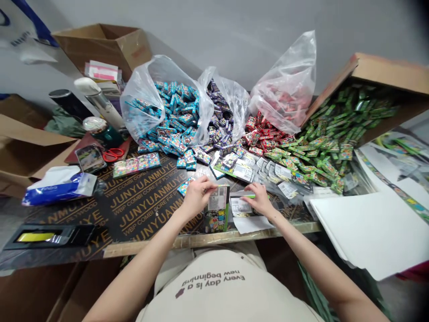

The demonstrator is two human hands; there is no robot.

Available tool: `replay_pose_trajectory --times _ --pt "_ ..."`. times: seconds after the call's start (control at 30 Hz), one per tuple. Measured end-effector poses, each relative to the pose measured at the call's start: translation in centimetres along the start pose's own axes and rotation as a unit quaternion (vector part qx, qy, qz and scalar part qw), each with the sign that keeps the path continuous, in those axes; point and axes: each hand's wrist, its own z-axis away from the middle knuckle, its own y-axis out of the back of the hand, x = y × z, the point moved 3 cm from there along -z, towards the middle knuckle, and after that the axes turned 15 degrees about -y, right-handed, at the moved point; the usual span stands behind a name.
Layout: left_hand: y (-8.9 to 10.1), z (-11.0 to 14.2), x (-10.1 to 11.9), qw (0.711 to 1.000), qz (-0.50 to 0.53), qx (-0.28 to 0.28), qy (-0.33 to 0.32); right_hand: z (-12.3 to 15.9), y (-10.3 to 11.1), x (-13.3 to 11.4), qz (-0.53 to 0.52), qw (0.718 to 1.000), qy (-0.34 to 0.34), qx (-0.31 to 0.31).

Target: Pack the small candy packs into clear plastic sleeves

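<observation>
My left hand (196,196) grips the top edge of a small upright printed box (217,210) that stands near the front edge of the dark plywood table (140,210). My right hand (259,200) pinches a thin green packet (250,196) just right of the box, above a small labelled bag (240,206) lying on a white sheet (251,223). Several flat labelled bags (264,172) lie spread just beyond both hands.
Clear bags hold blue packets (170,112), purple packets (221,120) and red packets (281,98). A tipped cardboard box (375,74) spills green packets (321,147). Scissors (112,154), a phone (90,158), flasks (100,105), a tissue pack (56,185) and a black tray (50,235) sit left. White sheets (368,232) lie right.
</observation>
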Motion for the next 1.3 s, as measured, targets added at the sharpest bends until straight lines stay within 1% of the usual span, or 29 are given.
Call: replay_pose_trajectory --times 0.07,0.17,0.37,0.67,1.0,1.1,1.17,1.23,1.3 --pt "0.0 0.0 0.1 1.000 0.001 0.001 0.003 -1.0 -0.1 0.1 -0.034 0.999 -0.018 0.010" --pt "0.0 0.1 0.3 1.000 -0.002 0.002 0.002 -2.0 -1.0 0.7 -0.037 0.999 -0.040 -0.007" --pt "0.2 0.2 0.4 1.000 -0.013 0.002 0.006 -2.0 -2.7 1.5 -0.011 0.999 -0.018 -0.040" --pt "0.3 0.0 0.6 1.000 -0.012 0.000 0.004 -1.9 -2.6 1.5 0.007 0.999 -0.018 -0.037" --pt "0.2 0.0 0.5 1.000 -0.013 0.000 0.001 -0.7 -3.0 1.3 -0.003 1.000 -0.011 -0.017" --pt "0.3 0.0 0.6 1.000 -0.014 0.006 -0.001 -0.4 -2.2 1.1 -0.024 0.999 -0.014 -0.017" --pt "0.4 0.0 0.6 1.000 -0.013 0.015 -0.002 -0.4 -1.1 0.4 -0.044 0.999 -0.009 -0.018" --pt "0.4 0.0 0.6 1.000 -0.014 0.019 -0.003 -0.8 0.8 -1.2 -0.080 0.997 0.004 -0.005" --pt "0.3 0.1 0.6 1.000 -0.016 0.018 -0.002 -1.4 3.3 -3.7 -0.152 0.988 0.020 0.014"
